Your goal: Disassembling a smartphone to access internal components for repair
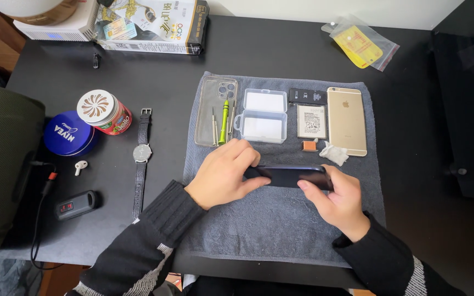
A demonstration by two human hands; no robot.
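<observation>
Dark phone (289, 176) held edge-up over grey towel (281, 225), at 6 o'clock of clear plastic box (263, 115). Left hand (225, 174) curled over its left end, fingers pressing along top edge. Right hand (338, 200) pinching right end, thumb on near face. Step in hand looks like working a seam or prying at the edge; next move likely calls for steady grip and a thin tool. Green screwdriver (223, 121) at 11 o'clock, beside clear phone case (210, 98). Gold phone (346, 120), flat battery (311, 121) at 1 o'clock. Towel soft, nubby; phone glossy, slim, rounded; tabletop (270, 57) matte black
</observation>
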